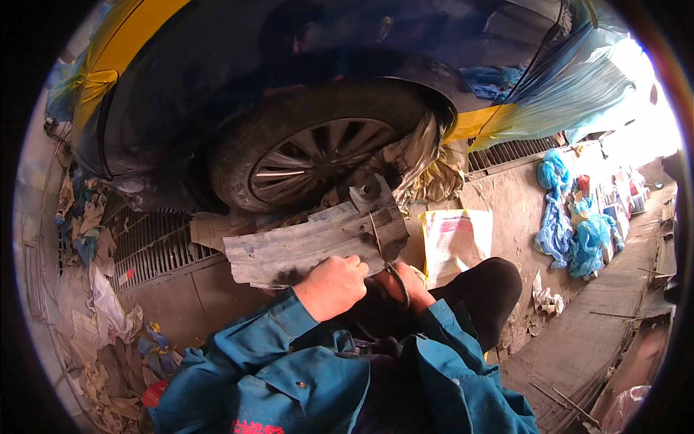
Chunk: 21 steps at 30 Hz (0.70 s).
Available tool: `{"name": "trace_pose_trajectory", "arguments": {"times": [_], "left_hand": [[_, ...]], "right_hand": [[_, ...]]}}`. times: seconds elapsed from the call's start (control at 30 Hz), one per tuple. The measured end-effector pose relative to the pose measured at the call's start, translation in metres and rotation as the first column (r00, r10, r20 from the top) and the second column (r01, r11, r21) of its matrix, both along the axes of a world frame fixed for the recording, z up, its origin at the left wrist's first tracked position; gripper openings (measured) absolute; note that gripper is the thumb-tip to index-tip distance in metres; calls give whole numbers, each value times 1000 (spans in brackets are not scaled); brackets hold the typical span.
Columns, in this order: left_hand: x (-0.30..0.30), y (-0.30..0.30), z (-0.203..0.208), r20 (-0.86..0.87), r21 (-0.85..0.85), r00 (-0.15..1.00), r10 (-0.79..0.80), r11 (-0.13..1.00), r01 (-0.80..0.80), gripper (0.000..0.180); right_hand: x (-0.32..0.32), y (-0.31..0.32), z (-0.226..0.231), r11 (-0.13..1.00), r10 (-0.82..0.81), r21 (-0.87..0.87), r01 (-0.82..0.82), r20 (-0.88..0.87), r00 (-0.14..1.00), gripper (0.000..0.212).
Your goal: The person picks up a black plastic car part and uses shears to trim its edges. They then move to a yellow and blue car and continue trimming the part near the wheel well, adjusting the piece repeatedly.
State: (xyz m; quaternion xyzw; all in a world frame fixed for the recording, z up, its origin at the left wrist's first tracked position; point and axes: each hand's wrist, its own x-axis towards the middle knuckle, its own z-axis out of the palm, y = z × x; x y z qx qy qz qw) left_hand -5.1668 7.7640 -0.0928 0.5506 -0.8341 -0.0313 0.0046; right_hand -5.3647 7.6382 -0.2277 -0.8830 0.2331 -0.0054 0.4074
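A long, dirty grey sheet (pixel 296 249), creased and stained, lies across in front of me below the car wheel (pixel 325 155); its material is hard to tell. My left hand (pixel 336 287) is closed on the sheet's near edge, fingers curled in a fist. At the sheet's right end, my right hand (pixel 406 284) is wrapped round the dark handle of a pair of scissors (pixel 377 237). One thin blade lies over the sheet, pointing away from me. The other blade is hidden. A darker flap with a hole sits at that end, beside the blade.
A dark blue car body (pixel 238 43) with yellow tape (pixel 137 36) and plastic film (pixel 578 87) fills the far side. Floor grating (pixel 159 242) runs beneath it. Blue plastic bags (pixel 555 210) and a printed white sack (pixel 455 242) lie right; scrap paper (pixel 108 390) litters the left.
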Motion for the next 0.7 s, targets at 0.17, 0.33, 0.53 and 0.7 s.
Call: {"name": "trace_pose_trajectory", "arguments": {"times": [0.17, 0.33, 0.53, 0.7], "left_hand": [[11, -3, 2, -45, 15, 999, -19, 1000, 20, 10], [46, -3, 17, -401, -35, 909, 116, 989, -141, 6], [100, 4, 35, -679, 209, 693, 243, 969, -135, 42], [97, 3, 21, -612, 213, 763, 206, 973, -92, 40]], "right_hand": [[7, 11, 10, 923, -336, 111, 368, -229, 914, 40], [6, 12, 32, 892, -405, 126, 435, -205, 891, 42], [0, 6, 43, 800, -363, 445, 403, -176, 915, 40], [6, 5, 39, 767, -295, 512, 387, -255, 921, 43]]}}
